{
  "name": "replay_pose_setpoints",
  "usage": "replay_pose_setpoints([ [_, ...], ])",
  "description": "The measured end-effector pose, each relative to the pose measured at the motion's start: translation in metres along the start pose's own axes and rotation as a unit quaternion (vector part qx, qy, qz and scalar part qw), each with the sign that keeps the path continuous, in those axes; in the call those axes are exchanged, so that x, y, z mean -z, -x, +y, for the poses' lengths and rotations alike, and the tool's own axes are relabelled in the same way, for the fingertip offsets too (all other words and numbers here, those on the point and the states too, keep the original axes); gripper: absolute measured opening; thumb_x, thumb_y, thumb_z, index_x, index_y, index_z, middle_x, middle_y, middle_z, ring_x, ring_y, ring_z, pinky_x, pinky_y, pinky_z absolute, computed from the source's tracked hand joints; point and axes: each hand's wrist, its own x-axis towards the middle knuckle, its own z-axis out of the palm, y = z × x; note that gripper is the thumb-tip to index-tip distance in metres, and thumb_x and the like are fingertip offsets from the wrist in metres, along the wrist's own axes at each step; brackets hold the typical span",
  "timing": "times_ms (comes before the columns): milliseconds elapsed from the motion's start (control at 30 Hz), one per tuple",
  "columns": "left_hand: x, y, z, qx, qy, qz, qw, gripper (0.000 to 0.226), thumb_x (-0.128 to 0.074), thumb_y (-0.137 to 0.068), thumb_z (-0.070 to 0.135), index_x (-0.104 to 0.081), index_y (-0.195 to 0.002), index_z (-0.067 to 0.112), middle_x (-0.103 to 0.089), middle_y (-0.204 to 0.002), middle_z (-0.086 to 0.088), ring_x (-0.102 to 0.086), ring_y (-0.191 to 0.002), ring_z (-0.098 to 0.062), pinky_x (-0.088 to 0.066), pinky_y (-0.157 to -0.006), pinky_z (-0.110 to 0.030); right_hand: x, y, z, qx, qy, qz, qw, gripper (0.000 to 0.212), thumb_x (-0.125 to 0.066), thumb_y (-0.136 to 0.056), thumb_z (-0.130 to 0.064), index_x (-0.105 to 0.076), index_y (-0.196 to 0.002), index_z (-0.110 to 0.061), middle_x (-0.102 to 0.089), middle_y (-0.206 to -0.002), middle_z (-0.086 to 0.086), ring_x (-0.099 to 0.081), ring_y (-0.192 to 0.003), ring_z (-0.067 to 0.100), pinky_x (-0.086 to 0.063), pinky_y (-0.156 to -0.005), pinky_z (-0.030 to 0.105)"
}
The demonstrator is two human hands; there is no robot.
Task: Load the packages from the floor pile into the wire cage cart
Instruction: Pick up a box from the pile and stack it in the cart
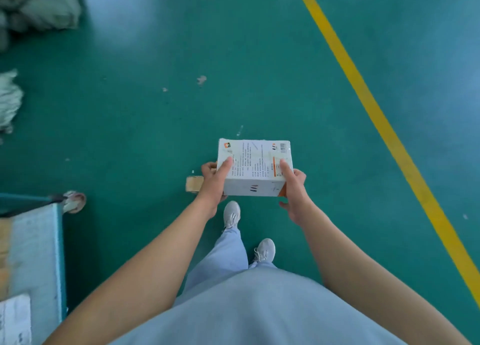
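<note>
White printed cardboard, a small rectangular box [255, 167], is held above the green floor [155, 111], clamped between the left hand [214, 182] and the right hand [293, 189], thumbs laid on top. The carrying step is judged under way; a turn left toward the blue cart [55, 241] is called for next. Smooth, glossy flooring is seen, crossed by a yellow line [376, 111]

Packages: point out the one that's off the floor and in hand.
The white printed box, gripped at its sides by the left hand and right hand. The small brown cardboard package lies on the green floor beside the left hand.
</note>
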Motion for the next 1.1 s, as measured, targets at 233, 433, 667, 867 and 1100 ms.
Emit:
replay_pose_setpoints([
  [233, 0.113, 0.056, -0.027, -0.030, 0.149, 0.123, 0.981, 0.051, -0.060, -0.097, 0.054, -0.034, -0.129, 0.025, -0.062, -0.116, -0.005, -0.061, -0.095, -0.017, -0.055, -0.095, -0.046, -0.113, 0.049, -0.007, 0.041, 0.131, -0.150, 0.979, 0.064, -0.053, -0.088, -0.076, -0.037, -0.143, -0.047, -0.059, -0.135, -0.006, -0.054, -0.125, 0.022, -0.035, -0.106, 0.055],
  [433, 0.224, 0.093, -0.070, -0.043, 0.242, 0.209, 0.946, 0.052, -0.064, -0.094, 0.055, -0.036, -0.128, 0.028, -0.063, -0.120, -0.007, -0.063, -0.101, -0.022, -0.056, -0.090, -0.044, -0.229, 0.089, 0.025, 0.069, 0.187, -0.204, 0.958, 0.036, -0.062, -0.093, -0.057, -0.055, -0.123, -0.040, -0.068, -0.120, -0.002, -0.065, -0.111, 0.021, -0.053, -0.091, 0.046],
  [667, 0.376, 0.145, -0.141, -0.046, 0.332, 0.285, 0.898, 0.053, -0.069, -0.090, 0.056, -0.040, -0.129, 0.035, -0.066, -0.122, 0.000, -0.064, -0.108, -0.024, -0.053, -0.097, -0.053, -0.379, 0.139, 0.105, 0.071, 0.256, -0.259, 0.928, 0.089, -0.076, -0.066, -0.072, -0.050, -0.141, -0.032, -0.071, -0.122, -0.004, -0.068, -0.111, 0.019, -0.052, -0.103, 0.049],
  [867, 0.504, 0.180, -0.201, -0.053, 0.411, 0.345, 0.842, 0.049, -0.069, -0.092, 0.053, -0.043, -0.129, 0.034, -0.064, -0.125, 0.004, -0.062, -0.109, -0.020, -0.050, -0.097, -0.051, -0.513, 0.190, 0.172, 0.091, 0.311, -0.314, 0.893, 0.056, -0.073, -0.088, -0.052, -0.055, -0.135, -0.027, -0.075, -0.113, -0.004, -0.070, -0.105, 0.020, -0.055, -0.100, 0.048],
  [1100, 0.595, 0.218, -0.258, -0.046, 0.489, 0.417, 0.765, 0.046, -0.068, -0.094, 0.048, -0.043, -0.130, 0.034, -0.065, -0.123, 0.004, -0.063, -0.107, -0.020, -0.050, -0.101, -0.056, -0.626, 0.233, 0.241, 0.096, 0.389, -0.375, 0.836, 0.064, -0.075, -0.083, -0.056, -0.053, -0.138, -0.030, -0.070, -0.122, -0.006, -0.066, -0.112, 0.019, -0.050, -0.106, 0.051],
])
